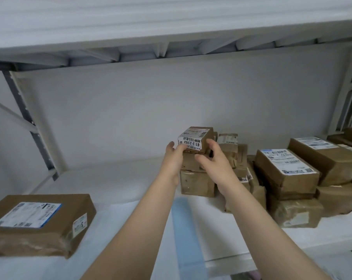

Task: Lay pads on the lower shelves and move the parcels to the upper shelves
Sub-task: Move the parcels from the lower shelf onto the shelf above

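A small brown parcel (pixel 197 138) with a white label reading 81-2-2202 sits on top of a stack of brown parcels (pixel 197 182) in the middle of the white padded shelf (pixel 114 178). My left hand (pixel 172 158) holds its left side, thumb against the label. At the parcel's right front corner my right hand (pixel 213 158) curls its fingers round the box. Both forearms reach up from below.
A flat brown parcel (pixel 39 223) lies at the shelf's front left. More taped parcels (pixel 286 170) are piled to the right. Another shelf (pixel 171 27) runs overhead. A grey upright post (pixel 27 118) stands at the back left. A blue strip (pixel 185 229) shows on the pad.
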